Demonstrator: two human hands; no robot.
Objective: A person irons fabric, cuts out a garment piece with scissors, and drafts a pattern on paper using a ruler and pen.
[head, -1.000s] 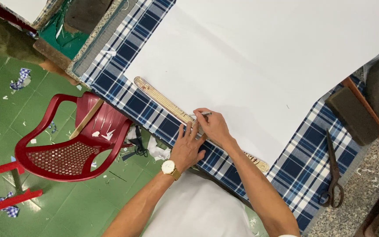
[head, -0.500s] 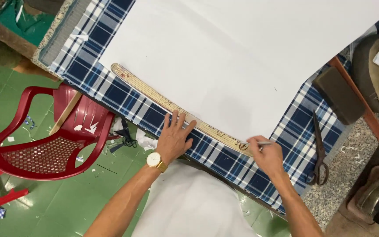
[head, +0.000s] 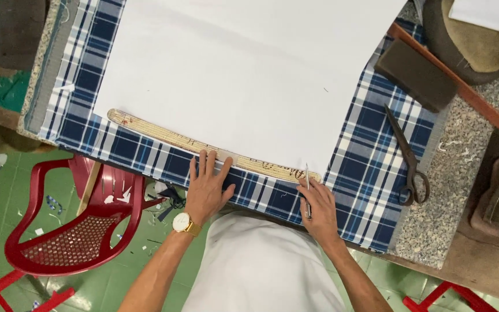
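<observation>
A long wooden ruler [head: 163, 136] lies along the near edge of a large white sheet [head: 244, 69] spread over blue plaid fabric [head: 371, 150]. My left hand [head: 206, 188], with a gold wristwatch, presses flat on the ruler near its middle, fingers spread. My right hand [head: 319, 205] sits at the ruler's right end and grips a thin pen [head: 306, 188] that points up at the sheet's corner.
Dark scissors [head: 408, 159] lie on the plaid at the right, beside a dark block [head: 414, 74] and a reddish wooden stick [head: 457, 86]. A red plastic chair [head: 76, 231] stands on the green floor at the left, with scraps around it.
My right hand slid with the pen from the middle of the ruler to its right end. The left hand stayed pressed on the ruler.
</observation>
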